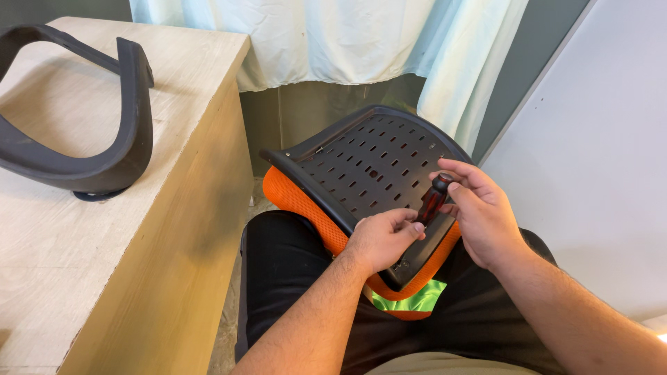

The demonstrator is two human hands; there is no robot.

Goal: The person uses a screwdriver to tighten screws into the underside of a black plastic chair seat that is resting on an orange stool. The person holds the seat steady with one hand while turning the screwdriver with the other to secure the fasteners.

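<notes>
A black perforated plastic seat panel (361,163) with an orange mesh cushion (295,198) under it rests upside down on my lap. My right hand (479,215) grips the dark red and black handle of a screwdriver (434,198), which stands upright on the panel's near edge. My left hand (382,239) pinches the screwdriver's lower shaft against the panel; the tip is hidden by my fingers.
A pale wooden desk (160,208) stands at my left, with a dark curved chair armrest piece (118,146) lying on top. A light curtain (347,38) hangs behind, and a grey wall (597,167) is at the right.
</notes>
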